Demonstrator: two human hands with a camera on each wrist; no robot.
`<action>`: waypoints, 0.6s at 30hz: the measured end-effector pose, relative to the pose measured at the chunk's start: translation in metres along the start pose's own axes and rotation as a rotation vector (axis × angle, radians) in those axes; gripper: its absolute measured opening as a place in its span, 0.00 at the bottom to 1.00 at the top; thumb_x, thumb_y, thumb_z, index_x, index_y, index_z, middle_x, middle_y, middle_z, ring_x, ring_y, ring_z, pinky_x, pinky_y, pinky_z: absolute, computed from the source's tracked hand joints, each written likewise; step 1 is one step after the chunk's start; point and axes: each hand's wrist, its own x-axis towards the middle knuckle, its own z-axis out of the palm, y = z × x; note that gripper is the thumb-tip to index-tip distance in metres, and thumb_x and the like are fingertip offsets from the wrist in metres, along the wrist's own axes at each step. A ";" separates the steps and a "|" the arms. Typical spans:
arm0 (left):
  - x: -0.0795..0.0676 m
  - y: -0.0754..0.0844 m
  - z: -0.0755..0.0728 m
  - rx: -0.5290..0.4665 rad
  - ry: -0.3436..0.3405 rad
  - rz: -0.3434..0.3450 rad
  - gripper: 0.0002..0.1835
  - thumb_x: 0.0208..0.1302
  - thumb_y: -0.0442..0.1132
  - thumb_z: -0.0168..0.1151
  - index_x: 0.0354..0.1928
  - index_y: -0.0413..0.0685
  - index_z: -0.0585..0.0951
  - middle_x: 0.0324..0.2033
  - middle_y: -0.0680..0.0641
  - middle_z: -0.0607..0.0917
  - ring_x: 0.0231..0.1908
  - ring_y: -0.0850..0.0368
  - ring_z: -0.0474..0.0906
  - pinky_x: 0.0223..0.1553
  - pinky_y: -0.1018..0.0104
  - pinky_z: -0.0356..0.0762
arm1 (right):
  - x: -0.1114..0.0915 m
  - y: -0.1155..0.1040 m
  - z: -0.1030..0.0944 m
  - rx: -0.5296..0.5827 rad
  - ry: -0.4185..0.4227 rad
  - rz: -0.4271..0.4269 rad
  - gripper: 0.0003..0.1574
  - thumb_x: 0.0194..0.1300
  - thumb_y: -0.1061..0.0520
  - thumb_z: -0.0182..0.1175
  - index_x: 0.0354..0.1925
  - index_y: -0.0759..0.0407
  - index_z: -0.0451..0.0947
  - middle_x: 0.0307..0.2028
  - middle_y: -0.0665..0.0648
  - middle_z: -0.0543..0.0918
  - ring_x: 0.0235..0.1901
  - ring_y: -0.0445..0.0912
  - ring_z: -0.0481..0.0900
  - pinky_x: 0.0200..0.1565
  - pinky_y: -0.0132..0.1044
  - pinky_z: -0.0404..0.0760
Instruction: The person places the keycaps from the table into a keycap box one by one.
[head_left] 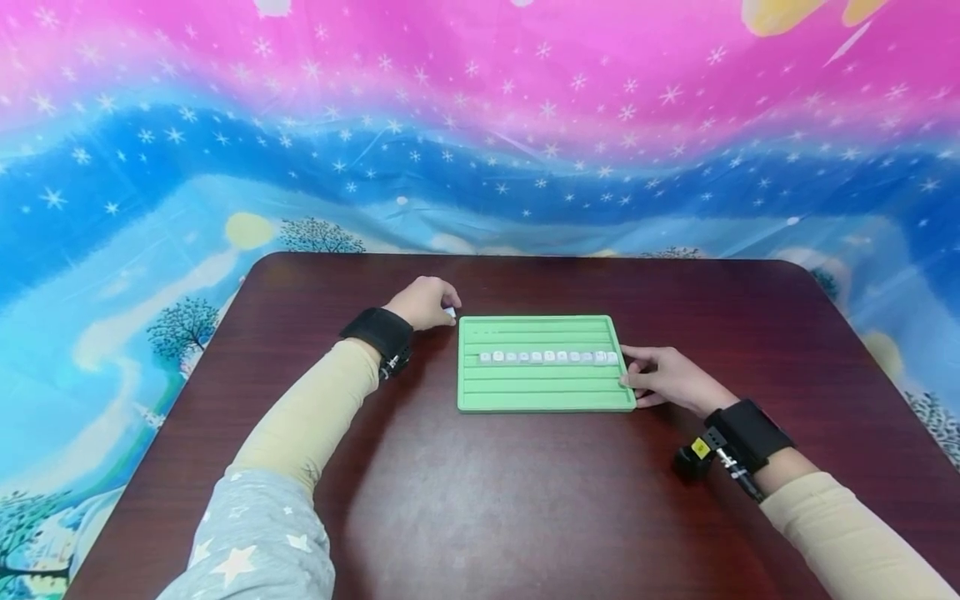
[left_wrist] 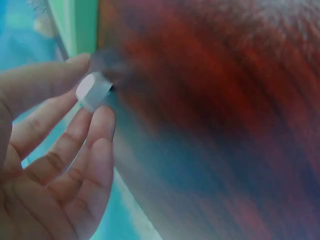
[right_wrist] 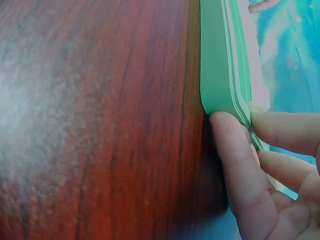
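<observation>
A green ridged tray (head_left: 547,397) lies on the table, with a row of small white keycaps (head_left: 536,357) across its middle. Just outside the tray's top left corner, my left hand (head_left: 426,303) pinches one white keycap (left_wrist: 94,92) between thumb and fingertips. In the left wrist view the keycap's pale face and tapered side show, and the green tray wall (left_wrist: 82,25) is behind it. My right hand (head_left: 671,379) grips the tray's right edge near the lower corner. The right wrist view shows its fingers (right_wrist: 240,160) against the tray's outer wall.
The dark reddish-brown table (head_left: 525,508) reaches around the tray on every side. A colourful printed cloth (head_left: 480,167) hangs behind it. Each wrist wears a black strap (head_left: 750,433) with a small camera.
</observation>
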 end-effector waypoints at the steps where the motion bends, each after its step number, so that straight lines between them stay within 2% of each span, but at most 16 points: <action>1: 0.001 0.000 0.001 0.011 0.007 -0.006 0.14 0.65 0.31 0.69 0.53 0.39 0.85 0.51 0.40 0.85 0.52 0.46 0.79 0.56 0.54 0.76 | 0.000 0.000 0.000 0.003 -0.001 0.000 0.45 0.73 0.65 0.60 0.79 0.70 0.49 0.41 0.64 0.74 0.37 0.49 0.84 0.37 0.39 0.86; 6: 0.003 0.001 0.005 0.030 0.042 -0.024 0.10 0.66 0.29 0.66 0.48 0.39 0.86 0.45 0.40 0.86 0.47 0.46 0.80 0.52 0.54 0.77 | -0.001 0.000 0.000 0.018 -0.007 0.007 0.45 0.74 0.64 0.60 0.79 0.70 0.49 0.42 0.64 0.74 0.38 0.49 0.84 0.38 0.40 0.86; 9: 0.003 0.001 0.005 0.032 0.052 -0.012 0.09 0.67 0.28 0.64 0.47 0.39 0.86 0.44 0.41 0.86 0.44 0.47 0.80 0.50 0.54 0.78 | -0.001 -0.001 0.000 0.018 -0.005 0.012 0.45 0.74 0.64 0.60 0.79 0.70 0.49 0.41 0.64 0.73 0.38 0.49 0.84 0.38 0.40 0.86; 18: -0.004 0.001 0.005 0.024 0.100 0.032 0.13 0.66 0.28 0.60 0.49 0.40 0.87 0.45 0.42 0.86 0.45 0.48 0.80 0.51 0.54 0.78 | -0.002 -0.001 -0.002 0.019 -0.004 0.011 0.45 0.74 0.64 0.60 0.78 0.70 0.49 0.41 0.64 0.74 0.38 0.49 0.84 0.37 0.40 0.86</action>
